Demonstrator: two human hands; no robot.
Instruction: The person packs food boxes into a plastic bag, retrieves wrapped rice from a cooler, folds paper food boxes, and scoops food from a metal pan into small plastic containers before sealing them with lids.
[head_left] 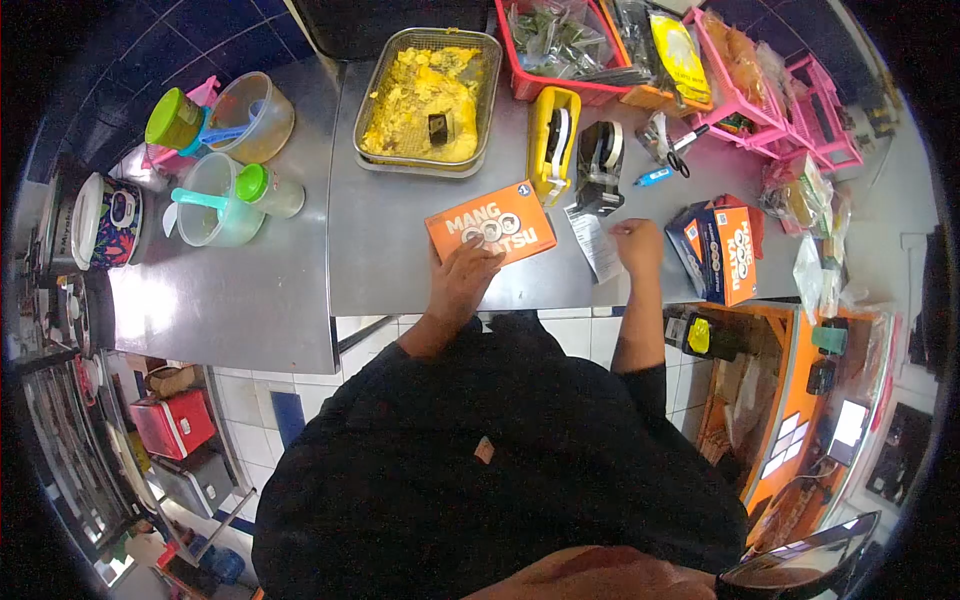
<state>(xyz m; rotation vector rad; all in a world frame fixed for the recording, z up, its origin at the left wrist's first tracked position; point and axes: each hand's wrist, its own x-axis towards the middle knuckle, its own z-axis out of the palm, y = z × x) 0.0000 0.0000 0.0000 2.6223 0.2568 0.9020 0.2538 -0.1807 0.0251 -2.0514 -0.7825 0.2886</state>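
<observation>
An orange cardboard food box (527, 232) with white "MANG KATSU" lettering lies on the steel counter. My left hand (467, 272) grips its near-left part, with fingers across the printed top. To the right of the box is a white printed receipt (594, 247), its far end close to the black tape dispenser (601, 165). Beside that receipt my right hand (640, 245) is closed, fingertips pinched together; what they hold, if anything, is too small to make out. A yellow tape dispenser (553, 145) stands behind the orange box.
More MANG KATSU boxes (716, 255) stand at the right. A wire-basket tray (487, 100) holds yellow crumbs and a dark block. Scissors (680, 160) and a blue-labelled tube (654, 177) lie behind my right hand. Plastic tubs (222, 238) are at the left, a red basket (520, 85) at the back.
</observation>
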